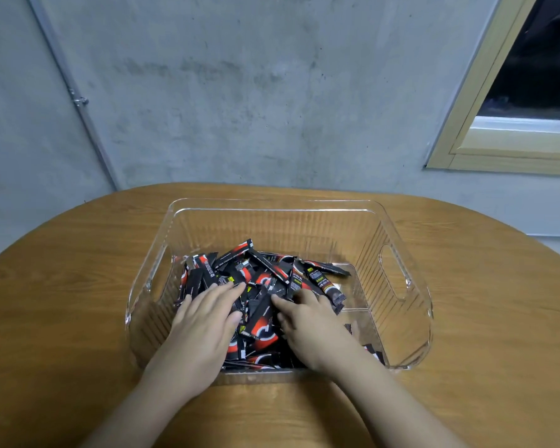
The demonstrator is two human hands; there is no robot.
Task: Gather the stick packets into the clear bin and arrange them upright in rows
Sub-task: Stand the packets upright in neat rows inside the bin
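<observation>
- Inside the clear bin [398, 279] we see the stick packets [256, 276] heaped in a loose jumble, lying flat and crossed over one another, none standing upright.
- Toward the bin's right wall, with its oval handle slot, a strip of bare floor shows; the far wall also stands apart from the heap, leaving open room there.
- Against the bin's left wall and near wall the packets crowd close.
- Our left hand [204, 321] lies on the heap's left side, fingers fairly straight and together, pressing flat on the packets.
- Our right hand [307, 321] rests on the heap's right side, fingers spread and slightly bent; we cannot tell whether it grips any packet.
- Both forearms cross the bin's near rim.
- The bin is glossy see-through plastic with ribbed walls and rounded corners.
- The packets are slim, shiny black-and-red foil strips with crimped ends.
- Under the bin is a rounded wooden table [78, 286] with visible grain, its surface running wide on every side of the bin.
- Behind the bin rises a mottled grey concrete wall [240, 92].
</observation>
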